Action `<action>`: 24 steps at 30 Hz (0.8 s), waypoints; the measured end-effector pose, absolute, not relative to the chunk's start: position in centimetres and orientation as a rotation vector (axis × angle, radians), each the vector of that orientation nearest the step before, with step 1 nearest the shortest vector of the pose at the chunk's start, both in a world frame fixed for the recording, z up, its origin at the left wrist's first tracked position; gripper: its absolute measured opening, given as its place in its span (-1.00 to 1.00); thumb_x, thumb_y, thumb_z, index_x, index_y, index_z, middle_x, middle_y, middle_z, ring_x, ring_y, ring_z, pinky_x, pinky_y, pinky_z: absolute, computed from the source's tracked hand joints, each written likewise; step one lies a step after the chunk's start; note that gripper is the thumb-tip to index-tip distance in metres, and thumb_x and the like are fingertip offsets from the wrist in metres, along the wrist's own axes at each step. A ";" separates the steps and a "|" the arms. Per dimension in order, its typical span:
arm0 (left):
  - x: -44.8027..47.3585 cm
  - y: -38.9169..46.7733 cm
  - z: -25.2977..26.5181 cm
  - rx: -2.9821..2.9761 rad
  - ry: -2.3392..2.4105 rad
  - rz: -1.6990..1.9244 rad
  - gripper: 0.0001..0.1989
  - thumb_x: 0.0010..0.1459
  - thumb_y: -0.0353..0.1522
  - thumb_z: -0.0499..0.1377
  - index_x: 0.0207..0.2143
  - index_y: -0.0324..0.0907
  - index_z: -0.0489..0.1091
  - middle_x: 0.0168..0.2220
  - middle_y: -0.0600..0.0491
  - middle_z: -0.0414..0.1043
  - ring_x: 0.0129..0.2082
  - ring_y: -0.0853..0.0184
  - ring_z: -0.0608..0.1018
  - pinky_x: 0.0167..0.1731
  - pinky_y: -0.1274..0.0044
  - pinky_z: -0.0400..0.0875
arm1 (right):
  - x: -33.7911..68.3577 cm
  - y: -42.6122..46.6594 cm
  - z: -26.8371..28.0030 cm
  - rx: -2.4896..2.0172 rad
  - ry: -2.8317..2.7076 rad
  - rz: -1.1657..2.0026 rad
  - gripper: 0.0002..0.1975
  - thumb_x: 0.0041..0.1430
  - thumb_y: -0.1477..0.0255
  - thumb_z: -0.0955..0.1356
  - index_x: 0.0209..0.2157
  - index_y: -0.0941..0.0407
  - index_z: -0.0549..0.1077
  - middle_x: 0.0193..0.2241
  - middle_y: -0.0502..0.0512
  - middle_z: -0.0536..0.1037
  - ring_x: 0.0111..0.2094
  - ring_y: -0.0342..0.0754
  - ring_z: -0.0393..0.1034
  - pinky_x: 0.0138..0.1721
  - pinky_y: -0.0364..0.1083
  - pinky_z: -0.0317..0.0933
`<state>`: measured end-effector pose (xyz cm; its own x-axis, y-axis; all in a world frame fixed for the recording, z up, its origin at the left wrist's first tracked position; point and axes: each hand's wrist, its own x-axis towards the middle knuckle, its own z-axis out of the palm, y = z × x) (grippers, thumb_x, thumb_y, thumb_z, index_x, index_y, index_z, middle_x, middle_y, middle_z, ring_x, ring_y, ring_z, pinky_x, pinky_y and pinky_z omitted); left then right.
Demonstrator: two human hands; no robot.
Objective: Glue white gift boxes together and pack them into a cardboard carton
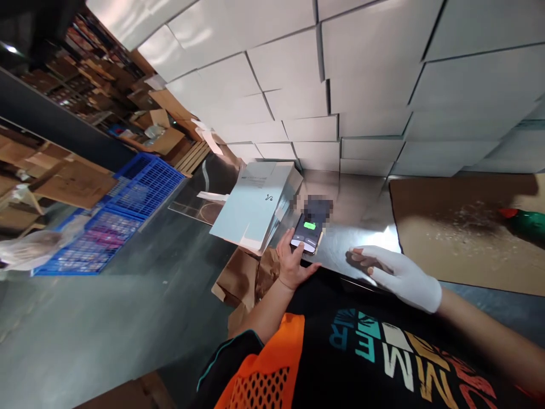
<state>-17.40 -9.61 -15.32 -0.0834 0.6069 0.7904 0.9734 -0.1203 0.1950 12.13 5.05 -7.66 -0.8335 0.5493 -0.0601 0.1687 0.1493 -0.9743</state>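
The bare left hand [292, 264] is at the front edge of a shiny metal tabletop [361, 196], its fingers spread over the near end of a dark, flat smartphone [305, 237] with a green patch on its lit screen. One fingertip touches the lower screen and the thumb stretches away to the side; the phone's far end is blurred. The right hand [394, 272], in a white fabric glove with bare fingertips, is empty, fingers loosely curled, near the same front edge; whether it touches the metal I cannot tell. A pale-blue stack of flat covers [251, 204] lies at the tabletop's left end. To the right, a brown cardboard sheet [421, 199] carries white crumbs and a green bottle with a red tip [530, 224]. Stacked white boxes [293, 68] rise along the tabletop's back edge.
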 end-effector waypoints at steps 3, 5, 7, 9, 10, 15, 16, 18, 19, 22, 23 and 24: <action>-17.5 -9.6 -15.2 -1.745 -1.702 -1.118 -0.34 0.28 0.15 0.41 0.19 -0.06 0.44 0.48 -0.38 0.33 0.46 -0.20 0.46 0.31 -0.01 0.47 | 12.1 5.1 -7.5 -0.693 -2.113 1.754 -0.33 0.42 -0.20 0.40 0.23 0.01 0.67 0.21 0.28 0.69 0.21 0.25 0.66 0.32 0.24 0.56; -17.4 -9.6 -15.0 -1.741 -1.705 -1.135 -0.38 0.30 0.14 0.41 0.15 -0.07 0.46 0.47 -0.37 0.33 0.45 -0.18 0.47 0.29 0.02 0.50 | 12.0 5.1 -7.4 -0.700 -2.091 1.775 -0.31 0.40 -0.21 0.41 0.25 0.01 0.66 0.21 0.28 0.70 0.19 0.25 0.67 0.31 0.23 0.58; -17.3 -9.6 -14.9 -1.736 -1.715 -1.137 -0.42 0.33 0.14 0.37 0.11 -0.08 0.48 0.46 -0.36 0.35 0.45 -0.16 0.47 0.27 0.04 0.53 | 11.9 5.1 -7.2 -0.708 -2.071 1.801 -0.30 0.39 -0.22 0.42 0.26 0.01 0.64 0.21 0.29 0.69 0.19 0.24 0.68 0.30 0.22 0.58; -17.3 -9.5 -14.8 -1.730 -1.725 -1.130 -0.43 0.34 0.15 0.36 0.09 -0.08 0.48 0.44 -0.36 0.36 0.44 -0.15 0.47 0.28 0.03 0.53 | 11.8 5.1 -7.0 -0.713 -2.068 1.811 -0.28 0.38 -0.23 0.42 0.26 0.02 0.64 0.21 0.30 0.69 0.19 0.25 0.67 0.31 0.22 0.58; -17.3 -9.5 -14.8 -1.727 -1.728 -1.125 -0.43 0.34 0.15 0.37 0.08 -0.08 0.49 0.43 -0.35 0.36 0.43 -0.16 0.48 0.29 0.02 0.53 | 11.8 5.2 -6.9 -0.715 -2.067 1.811 -0.28 0.38 -0.23 0.42 0.26 0.02 0.64 0.21 0.31 0.69 0.19 0.25 0.67 0.31 0.23 0.57; -17.5 -9.4 -15.1 -1.714 -1.692 -1.134 -0.46 0.35 0.14 0.36 0.06 -0.09 0.50 0.42 -0.36 0.34 0.43 -0.15 0.48 0.30 0.00 0.53 | 11.8 5.2 -6.8 -0.718 -2.069 1.794 -0.26 0.36 -0.24 0.42 0.25 0.04 0.65 0.21 0.31 0.69 0.20 0.25 0.67 0.33 0.25 0.55; -17.6 -9.4 -15.1 -1.716 -1.694 -1.144 -0.48 0.36 0.12 0.36 0.05 -0.10 0.51 0.42 -0.36 0.34 0.43 -0.14 0.47 0.31 -0.01 0.52 | 11.8 5.2 -6.8 -0.719 -2.075 1.788 -0.26 0.36 -0.24 0.42 0.24 0.04 0.66 0.21 0.31 0.69 0.20 0.26 0.67 0.34 0.26 0.54; -17.6 -9.4 -15.2 -1.724 -1.723 -1.174 -0.53 0.34 0.05 0.41 0.02 -0.10 0.53 0.43 -0.34 0.33 0.43 -0.15 0.47 0.34 -0.02 0.49 | 11.9 5.2 -6.9 -0.723 -2.081 1.782 -0.27 0.36 -0.24 0.42 0.23 0.03 0.67 0.21 0.30 0.69 0.21 0.27 0.66 0.35 0.27 0.53; -17.6 -9.5 -15.2 -1.724 -1.739 -1.192 -0.56 0.32 0.01 0.44 0.00 -0.10 0.54 0.43 -0.33 0.33 0.43 -0.15 0.47 0.36 -0.03 0.47 | 11.9 5.2 -7.0 -0.724 -2.079 1.784 -0.27 0.36 -0.24 0.42 0.22 0.03 0.67 0.21 0.30 0.69 0.22 0.27 0.66 0.35 0.27 0.53; -17.4 -9.5 -15.1 -1.703 -1.762 -1.231 -0.68 0.31 -0.13 0.48 -0.04 -0.09 0.56 0.44 -0.30 0.34 0.43 -0.13 0.46 0.38 -0.04 0.43 | 11.8 5.1 -7.0 -0.730 -2.066 1.787 -0.27 0.36 -0.24 0.42 0.24 0.02 0.66 0.22 0.30 0.69 0.20 0.26 0.66 0.35 0.27 0.53; -17.3 -9.5 -15.0 -1.691 -1.760 -1.229 -0.72 0.33 -0.17 0.46 -0.04 -0.09 0.55 0.44 -0.29 0.35 0.44 -0.12 0.46 0.38 -0.03 0.43 | 11.8 5.1 -7.0 -0.728 -2.069 1.786 -0.27 0.37 -0.24 0.42 0.24 0.02 0.66 0.22 0.30 0.69 0.20 0.26 0.67 0.35 0.27 0.53; -17.2 -9.5 -15.0 -1.681 -1.755 -1.223 -0.75 0.35 -0.20 0.44 -0.05 -0.10 0.55 0.44 -0.28 0.35 0.45 -0.11 0.45 0.38 -0.02 0.44 | 11.8 5.1 -7.0 -0.724 -2.076 1.784 -0.28 0.37 -0.23 0.42 0.24 0.03 0.66 0.21 0.30 0.69 0.20 0.26 0.67 0.35 0.27 0.53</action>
